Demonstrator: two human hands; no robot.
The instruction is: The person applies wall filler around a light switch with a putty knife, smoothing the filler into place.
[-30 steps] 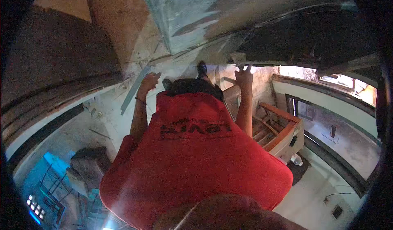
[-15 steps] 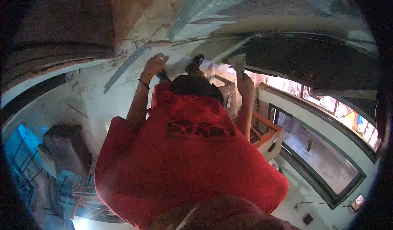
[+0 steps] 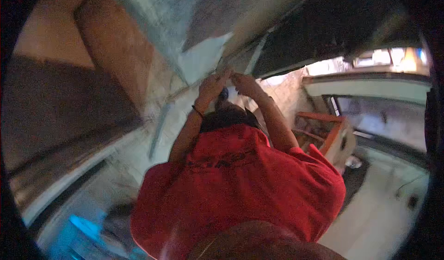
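My left hand (image 3: 212, 90), with a dark band at its wrist, is raised in front of me at the wall. Its fingers are drawn together and reach toward my right hand (image 3: 247, 85), almost meeting it. The right hand's fingers are curled closed round a putty knife, whose wide flat blade shows in the earlier view. Blur and the fingers now hide the blade, and whether the left fingertips touch it I cannot tell. Behind the hands is a wall surface (image 3: 203, 61) with pale and grey-blue patches.
An orange-edged wooden piece (image 3: 334, 133) like an open drawer or box is at my right. Beyond it is a dark-framed window (image 3: 388, 121). A grey strip (image 3: 159, 130) leans at the left, and blue items (image 3: 85, 226) lie at lower left.
Both hands have come together in the middle, the left moving right and the right moving left. The right hand has turned inward. The whole view has swung, with more blur.
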